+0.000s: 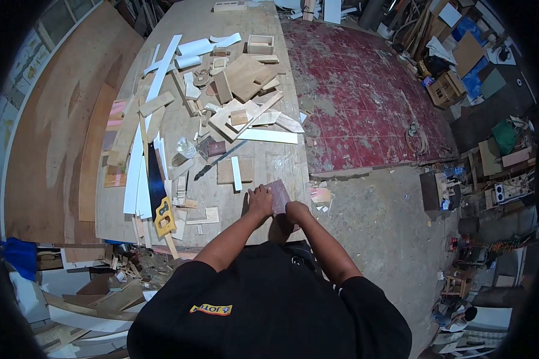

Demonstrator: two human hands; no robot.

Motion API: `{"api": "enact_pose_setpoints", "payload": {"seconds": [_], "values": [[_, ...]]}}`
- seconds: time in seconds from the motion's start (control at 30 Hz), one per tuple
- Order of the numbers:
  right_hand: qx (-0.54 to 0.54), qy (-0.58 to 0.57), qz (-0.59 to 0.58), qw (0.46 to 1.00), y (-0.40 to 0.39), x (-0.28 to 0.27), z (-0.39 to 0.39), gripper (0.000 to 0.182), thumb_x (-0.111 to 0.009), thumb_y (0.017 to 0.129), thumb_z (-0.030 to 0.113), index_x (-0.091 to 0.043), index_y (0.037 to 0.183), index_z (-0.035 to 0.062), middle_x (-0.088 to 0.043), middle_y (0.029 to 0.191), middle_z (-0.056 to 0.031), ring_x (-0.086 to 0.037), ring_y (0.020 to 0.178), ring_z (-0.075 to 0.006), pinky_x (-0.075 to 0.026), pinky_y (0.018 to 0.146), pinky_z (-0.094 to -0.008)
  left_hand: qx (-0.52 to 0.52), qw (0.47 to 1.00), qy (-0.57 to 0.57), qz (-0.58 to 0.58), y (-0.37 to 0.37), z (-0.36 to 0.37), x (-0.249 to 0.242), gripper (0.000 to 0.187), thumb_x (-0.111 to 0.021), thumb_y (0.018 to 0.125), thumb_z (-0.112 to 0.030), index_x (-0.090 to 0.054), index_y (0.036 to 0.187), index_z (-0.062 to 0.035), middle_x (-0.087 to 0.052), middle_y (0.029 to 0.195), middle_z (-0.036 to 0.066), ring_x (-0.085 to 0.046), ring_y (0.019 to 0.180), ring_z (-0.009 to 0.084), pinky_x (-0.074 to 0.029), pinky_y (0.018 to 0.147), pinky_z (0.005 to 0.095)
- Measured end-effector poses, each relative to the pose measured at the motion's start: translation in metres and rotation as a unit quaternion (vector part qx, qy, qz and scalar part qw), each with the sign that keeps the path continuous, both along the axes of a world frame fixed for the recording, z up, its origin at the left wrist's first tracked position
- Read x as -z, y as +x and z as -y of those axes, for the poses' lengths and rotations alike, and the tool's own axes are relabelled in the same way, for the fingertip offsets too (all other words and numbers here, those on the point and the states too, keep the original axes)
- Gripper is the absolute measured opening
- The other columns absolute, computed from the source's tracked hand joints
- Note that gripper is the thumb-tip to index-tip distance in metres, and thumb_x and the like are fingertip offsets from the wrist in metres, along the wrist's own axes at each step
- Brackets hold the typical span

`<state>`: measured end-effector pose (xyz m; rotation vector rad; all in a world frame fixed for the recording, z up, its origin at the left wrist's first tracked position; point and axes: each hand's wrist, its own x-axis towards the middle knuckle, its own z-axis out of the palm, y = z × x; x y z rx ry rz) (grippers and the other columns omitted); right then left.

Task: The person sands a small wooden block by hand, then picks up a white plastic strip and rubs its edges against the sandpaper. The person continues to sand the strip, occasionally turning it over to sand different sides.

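Observation:
A reddish-brown rectangular sheet that looks like sandpaper is at the near right edge of the workbench, between my two hands. My left hand has its fingers bent over the sheet's left side. Closed at the lower right edge of the same sheet is my right hand, its fingertips hidden from view. Just beyond my left hand, a white strip lies across a square wooden board. A smaller dark red piece rests farther back, beside a thin dark rod.
A yellow-handled handsaw lies on the left of the workbench near long white strips. Wood offcuts and small boxes are piled toward the back. A large plywood sheet stands left; red flooring is right.

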<state>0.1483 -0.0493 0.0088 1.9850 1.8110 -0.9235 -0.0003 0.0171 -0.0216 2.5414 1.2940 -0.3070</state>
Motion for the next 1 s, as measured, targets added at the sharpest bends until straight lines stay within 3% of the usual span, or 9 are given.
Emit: {"api": "enact_pose_setpoints", "payload": {"seconds": [0.13, 0.2, 0.33, 0.57, 0.63, 0.77, 0.83, 0.93, 1.0], "values": [[-0.001, 0.034, -0.008, 0.999, -0.003, 0.000, -0.018, 0.018, -0.061, 0.079, 0.010, -0.068, 0.094, 0.0018, -0.068, 0.092, -0.0230, -0.068, 0.090, -0.0382, -0.055, 0.077, -0.0461, 0.003, 1.000, -0.024, -0.011, 0.001, -0.006, 0.003, 0.087, -0.077, 0.067, -0.042, -0.043, 0.138, -0.0036, -0.042, 0.136, 0.022, -0.046, 0.124, 0.0361, -0.032, 0.103, 0.0639], [0.144, 0.250, -0.045, 0.956, -0.011, 0.006, -0.016, 0.027, -0.065, 0.078, 0.019, -0.061, 0.097, 0.0012, -0.065, 0.089, -0.0237, -0.066, 0.084, -0.0419, -0.054, 0.073, -0.0486, 0.005, 0.999, -0.033, -0.016, 0.002, -0.007, 0.001, 0.087, -0.078, 0.067, -0.041, -0.044, 0.138, -0.0037, -0.042, 0.136, 0.022, -0.046, 0.123, 0.0358, -0.032, 0.103, 0.0635], [0.162, 0.301, -0.088, 0.936, -0.017, 0.027, 0.001, 0.022, -0.062, 0.081, 0.020, -0.059, 0.097, 0.0057, -0.063, 0.086, -0.0234, -0.064, 0.081, -0.0433, -0.052, 0.072, -0.0510, -0.004, 0.999, -0.034, 0.003, 0.000, -0.003, -0.011, 0.086, -0.079, 0.067, -0.038, -0.045, 0.137, -0.0041, -0.045, 0.132, 0.021, -0.049, 0.121, 0.0356, -0.033, 0.102, 0.0632], [0.181, 0.244, -0.098, 0.948, -0.012, 0.018, 0.029, 0.017, -0.060, 0.081, 0.019, -0.064, 0.090, 0.0052, -0.066, 0.087, -0.0235, -0.065, 0.083, -0.0419, -0.053, 0.072, -0.0497, -0.006, 1.000, -0.017, 0.006, 0.000, -0.003, -0.002, 0.091, -0.081, 0.065, -0.043, -0.044, 0.138, -0.0042, -0.044, 0.133, 0.020, -0.049, 0.121, 0.0366, -0.033, 0.102, 0.0631], [0.098, 0.105, -0.039, 0.989, -0.006, 0.002, 0.023, 0.015, -0.058, 0.082, 0.010, -0.065, 0.093, 0.0034, -0.067, 0.091, -0.0225, -0.066, 0.088, -0.0411, -0.054, 0.075, -0.0476, -0.007, 1.000, -0.025, -0.001, 0.001, -0.004, -0.004, 0.091, -0.081, 0.066, -0.044, -0.043, 0.139, -0.0043, -0.044, 0.132, 0.020, -0.049, 0.121, 0.0364, -0.033, 0.102, 0.0630], [0.000, -0.015, -0.023, 1.000, 0.008, 0.004, -0.005, 0.017, -0.058, 0.083, 0.012, -0.068, 0.094, 0.0036, -0.067, 0.099, -0.0229, -0.065, 0.093, -0.0413, -0.054, 0.079, -0.0459, -0.013, 1.000, -0.017, 0.009, 0.001, -0.003, -0.005, 0.087, -0.079, 0.067, -0.042, -0.045, 0.138, -0.0047, -0.047, 0.125, 0.018, -0.050, 0.119, 0.0336, -0.031, 0.103, 0.0626], [0.046, 0.149, -0.077, 0.985, 0.007, 0.006, -0.013, 0.023, -0.060, 0.081, 0.018, -0.068, 0.094, 0.0017, -0.067, 0.088, -0.0242, -0.066, 0.085, -0.0417, -0.054, 0.074, -0.0478, -0.006, 1.000, -0.025, -0.002, -0.001, -0.006, -0.003, 0.091, -0.079, 0.067, -0.043, -0.041, 0.140, -0.0047, -0.045, 0.128, 0.019, -0.049, 0.121, 0.0347, -0.031, 0.104, 0.0629], [0.117, 0.284, -0.101, 0.946, -0.003, 0.016, -0.021, 0.023, -0.059, 0.080, 0.015, -0.065, 0.096, 0.0004, -0.067, 0.086, -0.0245, -0.066, 0.083, -0.0418, -0.053, 0.072, -0.0489, 0.004, 0.999, -0.046, -0.018, 0.002, -0.003, -0.005, 0.095, -0.079, 0.066, -0.044, -0.038, 0.142, -0.0047, -0.042, 0.132, 0.019, -0.047, 0.122, 0.0357, -0.031, 0.104, 0.0632], [0.114, 0.264, -0.086, 0.954, -0.006, 0.018, -0.021, 0.023, -0.058, 0.080, 0.013, -0.063, 0.098, 0.0009, -0.066, 0.085, -0.0250, -0.065, 0.081, -0.0425, -0.052, 0.071, -0.0500, -0.001, 0.999, -0.050, -0.022, 0.000, -0.006, -0.005, 0.095, -0.079, 0.066, -0.044, -0.038, 0.142, -0.0048, -0.042, 0.132, 0.019, -0.047, 0.122, 0.0357, -0.031, 0.104, 0.0633]]}}
